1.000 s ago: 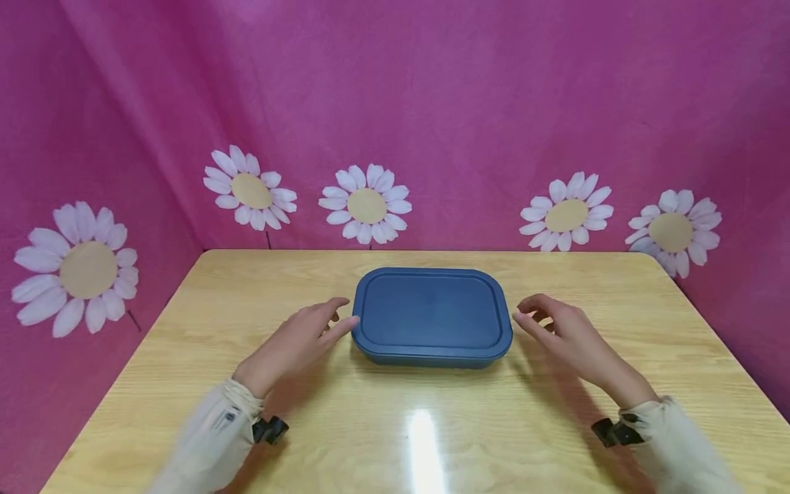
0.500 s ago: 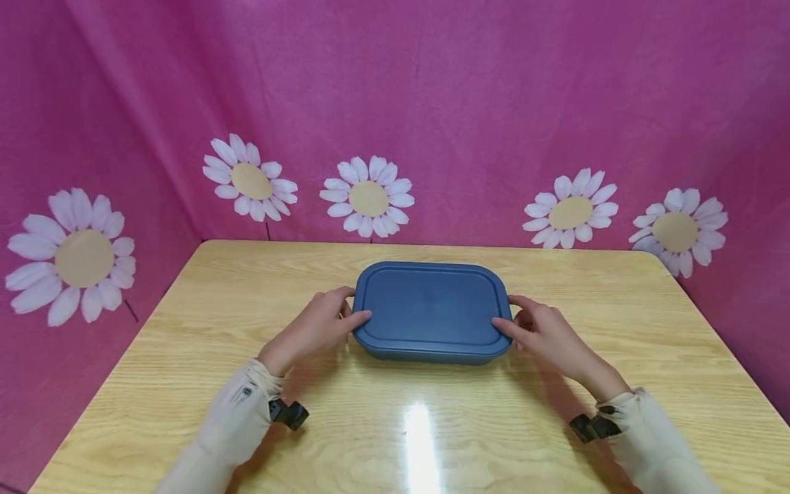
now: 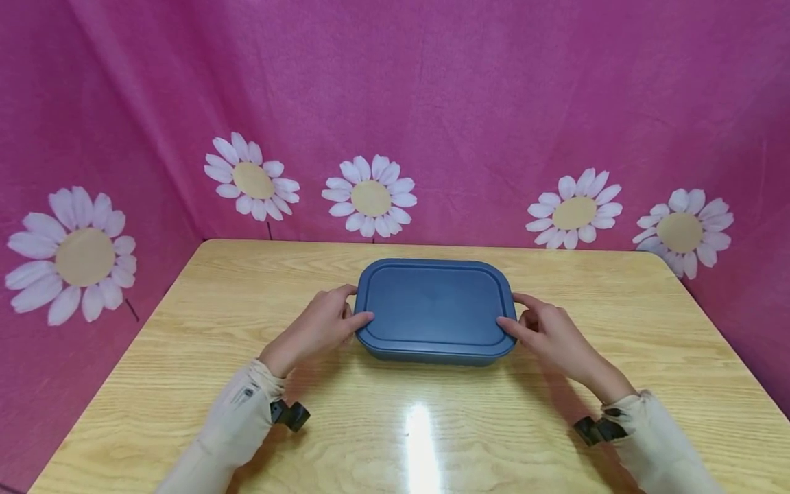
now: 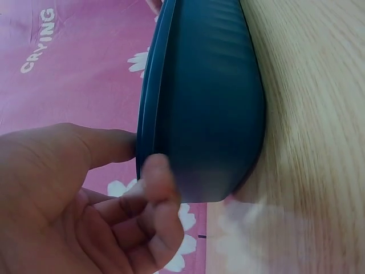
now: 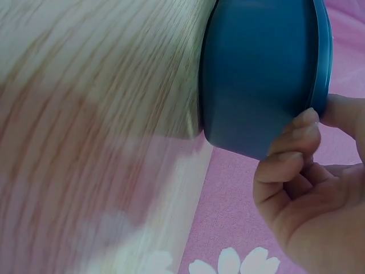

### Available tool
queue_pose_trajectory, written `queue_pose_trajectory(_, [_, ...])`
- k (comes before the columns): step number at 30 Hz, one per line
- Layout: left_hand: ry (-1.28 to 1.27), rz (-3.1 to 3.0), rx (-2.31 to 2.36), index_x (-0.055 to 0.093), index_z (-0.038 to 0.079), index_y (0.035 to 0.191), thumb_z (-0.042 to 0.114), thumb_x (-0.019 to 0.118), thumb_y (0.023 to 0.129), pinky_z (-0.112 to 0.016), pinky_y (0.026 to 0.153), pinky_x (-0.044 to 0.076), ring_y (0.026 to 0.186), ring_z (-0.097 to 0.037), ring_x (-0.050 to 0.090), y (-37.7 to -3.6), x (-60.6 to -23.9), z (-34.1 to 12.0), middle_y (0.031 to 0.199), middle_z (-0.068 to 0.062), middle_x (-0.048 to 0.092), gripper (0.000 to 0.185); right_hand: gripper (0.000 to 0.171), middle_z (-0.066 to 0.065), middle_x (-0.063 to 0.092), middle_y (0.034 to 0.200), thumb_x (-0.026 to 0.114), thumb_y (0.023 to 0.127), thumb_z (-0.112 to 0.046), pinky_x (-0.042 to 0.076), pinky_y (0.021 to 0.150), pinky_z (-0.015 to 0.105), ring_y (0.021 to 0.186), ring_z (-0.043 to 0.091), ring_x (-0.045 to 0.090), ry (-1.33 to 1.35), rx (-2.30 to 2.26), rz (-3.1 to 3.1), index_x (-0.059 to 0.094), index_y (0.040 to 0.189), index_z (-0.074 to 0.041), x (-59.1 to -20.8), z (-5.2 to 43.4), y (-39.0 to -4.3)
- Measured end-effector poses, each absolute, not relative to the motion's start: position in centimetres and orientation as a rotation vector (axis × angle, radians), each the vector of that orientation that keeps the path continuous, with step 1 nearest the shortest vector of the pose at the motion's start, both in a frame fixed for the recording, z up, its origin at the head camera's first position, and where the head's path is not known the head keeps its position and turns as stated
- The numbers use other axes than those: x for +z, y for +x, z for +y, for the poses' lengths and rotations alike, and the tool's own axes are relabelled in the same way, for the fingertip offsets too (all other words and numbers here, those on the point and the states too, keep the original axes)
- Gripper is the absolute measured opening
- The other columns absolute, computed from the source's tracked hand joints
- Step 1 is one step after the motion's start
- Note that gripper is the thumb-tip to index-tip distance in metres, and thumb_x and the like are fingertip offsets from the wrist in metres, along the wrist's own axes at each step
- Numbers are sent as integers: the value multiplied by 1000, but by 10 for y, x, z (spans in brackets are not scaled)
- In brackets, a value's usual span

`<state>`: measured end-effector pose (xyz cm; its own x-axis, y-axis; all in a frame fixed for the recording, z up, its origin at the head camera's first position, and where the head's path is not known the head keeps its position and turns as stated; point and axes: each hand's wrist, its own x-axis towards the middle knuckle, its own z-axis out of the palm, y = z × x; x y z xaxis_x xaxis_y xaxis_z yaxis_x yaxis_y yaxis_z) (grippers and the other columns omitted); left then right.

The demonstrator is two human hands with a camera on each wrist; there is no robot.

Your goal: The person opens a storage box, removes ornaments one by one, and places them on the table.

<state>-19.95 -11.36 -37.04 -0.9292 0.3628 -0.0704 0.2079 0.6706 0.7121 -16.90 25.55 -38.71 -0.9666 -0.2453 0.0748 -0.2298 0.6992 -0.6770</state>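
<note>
A dark blue rectangular container [image 3: 435, 305] with its lid on sits in the middle of a wooden table [image 3: 247, 288]. My left hand [image 3: 354, 305] grips its left end, with the thumb on the lid's rim and the fingers curled against the side. In the same way my right hand [image 3: 513, 310] holds the right end. In the left wrist view the left hand [image 4: 142, 160] pinches the container [image 4: 211, 97] at its rim. The right wrist view shows the right hand [image 5: 319, 117] pinching the rim of the container [image 5: 256, 74].
A pink cloth backdrop [image 3: 432, 103] with white daisies closes in the table at the back and on both sides. A bright glare spot [image 3: 421, 439] lies on the table in front of the container. A small black clip [image 3: 290, 414] shows at each sleeve cuff.
Both hands moved inward from beside the container and took hold of its two ends. The container has stayed in about the same place.
</note>
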Motion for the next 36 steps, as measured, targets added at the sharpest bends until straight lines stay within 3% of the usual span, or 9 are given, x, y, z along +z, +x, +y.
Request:
queue_pose_trajectory(4, [446,2674,1120,43,0,146,27,67,97,-24,45,35,49,-15,53,-197,-367,-113,61,-3,58,61,63,4,57,66,66,97,-32,39,51,24,57,12,49,-423,-1131,2908,46,140,9,-386,255,-169])
queue_pose_trajectory(16, [460,2705,1144,41,2,148,27,67,97,-23,43,34,49,-18,54,-190,-353,-111,63,-5,61,62,61,0,52,65,68,97,-28,37,49,24,57,12,45,-483,-1125,3006,46,142,6,-371,257,-160])
queue_pose_trajectory(26, [600,2903,1116,54,2,140,28,66,98,-27,50,39,60,-19,50,-188,-337,-115,68,-4,53,51,74,2,57,67,70,95,-28,43,51,27,58,15,53,-453,-1257,2885,30,152,-1,-359,256,-153])
queue_pose_trajectory(32, [569,2926,1147,60,1,132,26,66,97,-27,59,52,76,-19,58,-181,-335,-117,91,-7,66,44,75,2,58,67,70,95,-31,43,52,28,57,15,54,-476,-1276,2862,30,153,-5,-355,255,-143])
queue_pose_trajectory(36, [500,2886,1169,61,-1,129,25,66,97,-27,56,54,71,-18,61,-169,-337,-116,91,-8,68,41,75,5,60,69,70,95,-30,45,54,28,59,17,56,-481,-1292,2800,29,154,-8,-357,258,-130])
